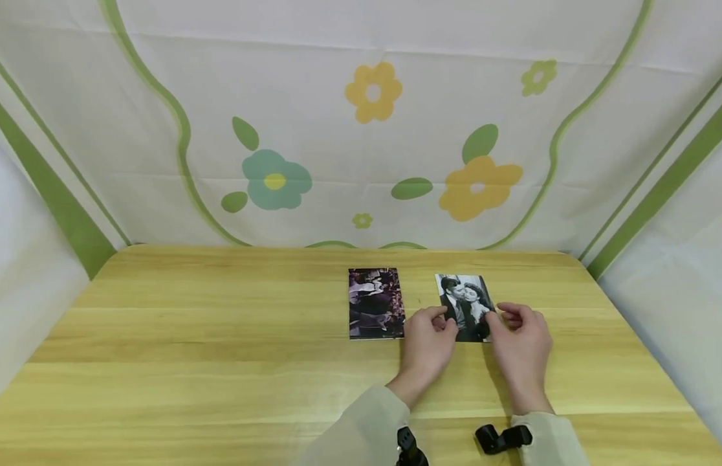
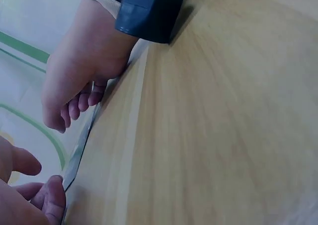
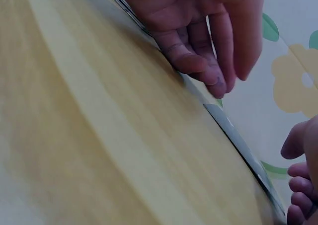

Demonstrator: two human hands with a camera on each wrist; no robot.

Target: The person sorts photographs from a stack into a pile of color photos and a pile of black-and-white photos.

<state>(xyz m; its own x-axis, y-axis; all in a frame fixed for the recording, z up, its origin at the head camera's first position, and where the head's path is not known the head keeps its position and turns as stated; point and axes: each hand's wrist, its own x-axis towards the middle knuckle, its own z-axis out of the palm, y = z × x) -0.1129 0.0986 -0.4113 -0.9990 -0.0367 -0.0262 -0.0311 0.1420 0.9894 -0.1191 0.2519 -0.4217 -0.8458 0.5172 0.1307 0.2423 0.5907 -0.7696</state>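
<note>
Left hand [image 1: 427, 346], yours: standing in the narrow gap between two photos, at the left edge of the black-and-white photo [image 1: 467, 301]; right hand [image 1: 524, 349]: flanking its right edge; dark purple photo [image 1: 374, 304]: lying just left of your left hand; table [image 1: 192, 336]: giving you wide room leftward, its far edge running behind both photos against floral cloth [image 1: 314, 84]; both your hands: showing loosely bent fingers, thumbs parted from fingertips, gripping nothing; exact contact: remaining unclear
</note>
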